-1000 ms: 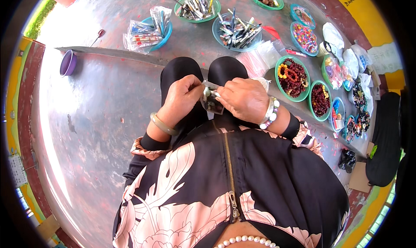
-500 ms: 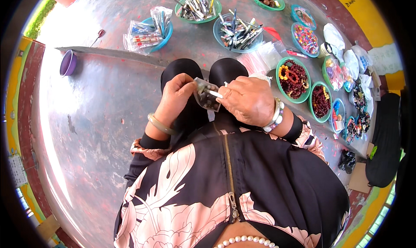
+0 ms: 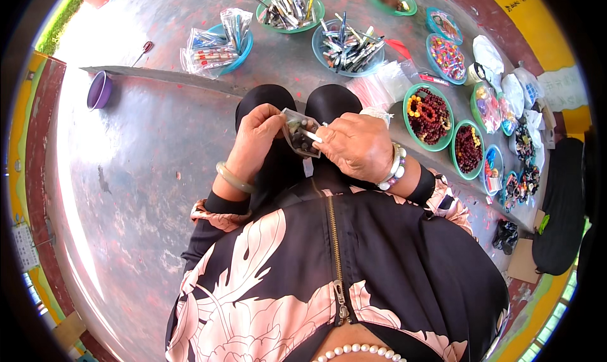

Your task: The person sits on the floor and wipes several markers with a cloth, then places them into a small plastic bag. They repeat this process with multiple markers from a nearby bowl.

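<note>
Clear plastic, a small bag (image 3: 300, 134) of dark beads sits over the knees, pinched by the left hand (image 3: 256, 136) and right hand (image 3: 357, 147). Green bowls of dark red beads (image 3: 429, 116) lie near, right; a purple cup (image 3: 99, 91) well apart, left.

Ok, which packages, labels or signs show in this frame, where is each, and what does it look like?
Small clear packet: held between the left hand and right hand over the knees, dark pieces inside.
Clear packets: far left, in and around a blue bowl, long, with coloured contents.
Flat clear bags: on the floor just past the right knee, empty-looking.
Yellow sign: top right, dark markings.
White tied bags: far right, rounded.
</note>
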### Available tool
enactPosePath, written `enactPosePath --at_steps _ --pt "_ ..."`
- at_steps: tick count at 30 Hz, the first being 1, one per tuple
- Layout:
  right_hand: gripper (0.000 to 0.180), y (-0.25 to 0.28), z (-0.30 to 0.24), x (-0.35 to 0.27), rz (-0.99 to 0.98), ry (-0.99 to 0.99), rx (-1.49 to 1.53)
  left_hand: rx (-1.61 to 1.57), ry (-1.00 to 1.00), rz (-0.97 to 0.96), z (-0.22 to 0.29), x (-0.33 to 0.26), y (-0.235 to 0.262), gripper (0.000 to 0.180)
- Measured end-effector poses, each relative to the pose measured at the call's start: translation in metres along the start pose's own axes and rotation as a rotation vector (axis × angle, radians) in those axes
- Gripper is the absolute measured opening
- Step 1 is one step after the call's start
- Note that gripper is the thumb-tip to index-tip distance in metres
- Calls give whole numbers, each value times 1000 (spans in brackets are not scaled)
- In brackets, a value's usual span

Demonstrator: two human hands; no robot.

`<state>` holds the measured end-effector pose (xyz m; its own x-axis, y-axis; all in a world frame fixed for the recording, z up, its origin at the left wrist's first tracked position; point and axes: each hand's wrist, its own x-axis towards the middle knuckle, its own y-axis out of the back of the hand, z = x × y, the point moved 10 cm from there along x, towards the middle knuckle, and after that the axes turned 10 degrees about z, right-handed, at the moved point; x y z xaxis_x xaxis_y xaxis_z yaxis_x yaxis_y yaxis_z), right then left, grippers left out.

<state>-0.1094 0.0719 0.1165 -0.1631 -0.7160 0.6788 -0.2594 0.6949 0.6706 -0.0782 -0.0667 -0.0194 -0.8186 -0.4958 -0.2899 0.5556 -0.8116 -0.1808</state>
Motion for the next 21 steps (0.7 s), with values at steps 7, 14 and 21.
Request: enactPosePath --at_steps 7,14,21 --pt "10 -31 8 -7 -85 23 -108 78 -70 -48 3 1 -9 10" --pt "9 -51 28 -3 -299 -103 -216 265 -148 -39 5 1 -14 9" --pt "19 -64 46 -10 -371 -230 -263 343 -153 -42 -1 3 -15 8"
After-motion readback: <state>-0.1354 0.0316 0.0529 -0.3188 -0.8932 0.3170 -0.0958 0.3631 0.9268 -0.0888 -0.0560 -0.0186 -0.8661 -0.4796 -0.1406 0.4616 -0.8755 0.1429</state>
